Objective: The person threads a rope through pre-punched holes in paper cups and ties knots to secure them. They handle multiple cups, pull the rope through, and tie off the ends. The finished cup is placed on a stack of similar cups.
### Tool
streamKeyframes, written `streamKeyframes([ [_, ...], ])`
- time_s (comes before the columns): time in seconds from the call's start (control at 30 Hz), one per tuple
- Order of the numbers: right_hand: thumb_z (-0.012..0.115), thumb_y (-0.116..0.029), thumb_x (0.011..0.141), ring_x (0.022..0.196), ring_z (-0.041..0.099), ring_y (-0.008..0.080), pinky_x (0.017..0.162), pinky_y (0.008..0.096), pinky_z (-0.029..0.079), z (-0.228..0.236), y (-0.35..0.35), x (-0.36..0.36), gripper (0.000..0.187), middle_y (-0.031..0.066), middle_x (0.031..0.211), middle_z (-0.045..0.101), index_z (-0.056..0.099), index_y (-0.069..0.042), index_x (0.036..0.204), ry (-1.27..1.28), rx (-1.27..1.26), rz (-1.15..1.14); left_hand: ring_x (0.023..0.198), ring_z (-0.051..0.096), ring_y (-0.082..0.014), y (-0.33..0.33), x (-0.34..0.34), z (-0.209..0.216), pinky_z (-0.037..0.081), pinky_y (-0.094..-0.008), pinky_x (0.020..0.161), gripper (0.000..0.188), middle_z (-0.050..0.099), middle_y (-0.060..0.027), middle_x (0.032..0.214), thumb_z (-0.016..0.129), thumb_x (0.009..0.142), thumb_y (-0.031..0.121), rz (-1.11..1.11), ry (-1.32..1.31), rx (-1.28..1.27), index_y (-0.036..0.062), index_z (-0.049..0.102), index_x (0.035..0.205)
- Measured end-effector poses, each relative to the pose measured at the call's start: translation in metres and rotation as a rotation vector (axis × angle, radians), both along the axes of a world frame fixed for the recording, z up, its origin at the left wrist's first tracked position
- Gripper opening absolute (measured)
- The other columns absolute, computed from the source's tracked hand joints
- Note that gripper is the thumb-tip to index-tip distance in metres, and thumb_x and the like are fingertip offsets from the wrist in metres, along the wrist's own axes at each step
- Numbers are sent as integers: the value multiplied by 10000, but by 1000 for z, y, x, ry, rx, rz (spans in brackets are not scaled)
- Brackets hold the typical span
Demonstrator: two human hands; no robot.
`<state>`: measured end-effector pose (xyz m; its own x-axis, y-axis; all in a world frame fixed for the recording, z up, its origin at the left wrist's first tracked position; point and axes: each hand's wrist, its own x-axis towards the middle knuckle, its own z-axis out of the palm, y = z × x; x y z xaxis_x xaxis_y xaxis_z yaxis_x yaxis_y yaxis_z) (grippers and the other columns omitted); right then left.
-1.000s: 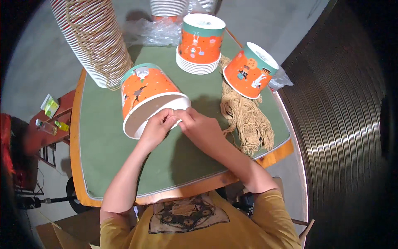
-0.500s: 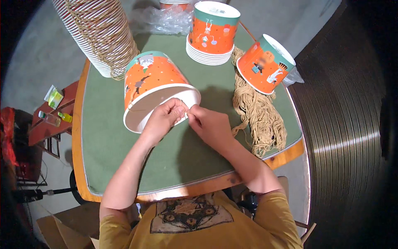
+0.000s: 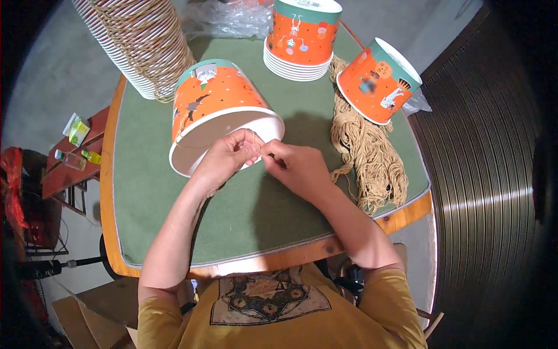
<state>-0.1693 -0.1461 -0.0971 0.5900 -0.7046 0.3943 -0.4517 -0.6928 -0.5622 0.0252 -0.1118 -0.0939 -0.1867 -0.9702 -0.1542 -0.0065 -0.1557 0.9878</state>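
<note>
An orange paper bucket [image 3: 224, 96] with a green band lies tilted on the table, its white mouth facing me. A thin tan cord [image 3: 195, 145] shows at the left of its rim and crosses the mouth toward my hands. At the rim's lower right, my left hand [image 3: 232, 154] pinches the cord, a loop standing above its fingers. Right beside it, my right hand [image 3: 293, 166] is closed, thumb and forefinger meeting on the same cord. The exact spot where the cord meets the rim is hidden by my fingers. A bundle of tan cord [image 3: 369, 157] lies to the right.
A tall stack of white-rimmed buckets with cord handles [image 3: 136, 49] rises at the back left. Nested orange buckets [image 3: 302, 35] stand upside down at the back, and a single bucket [image 3: 381, 81] leans on the cord bundle. Clear plastic wrap [image 3: 226, 20] lies behind.
The view has shifted slightly, so the table's things sit a little higher in it. Both hands stay pinched together on the cord at the rim, almost unmoved.
</note>
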Motion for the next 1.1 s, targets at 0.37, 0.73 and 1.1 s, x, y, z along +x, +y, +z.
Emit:
streamKeyframes([
  [0.37,573,-198,879,681,654,350,611,459,507,7,-2,-3,132,138,720,646,639,-152,984,3,180,-4,797,469,-46,1,-1,-6,402,-198,718,101,527,57,858,624,948,142,28,-74,-61,73,582,1008],
  [0.73,594,-168,897,638,654,302,593,395,505,2,2,1,205,130,698,644,669,-183,1087,20,53,-81,711,489,-104,9,-23,-6,442,-272,658,149,487,-22,784,559,875,3,223,-375,-269,33,519,1015],
  [1.1,580,-286,927,681,681,337,592,475,525,-6,1,8,196,137,717,676,602,-197,1101,55,6,-116,833,562,-282,13,-35,-17,477,-395,750,166,512,-137,937,573,894,-1,394,-564,-504,22,458,1011],
])
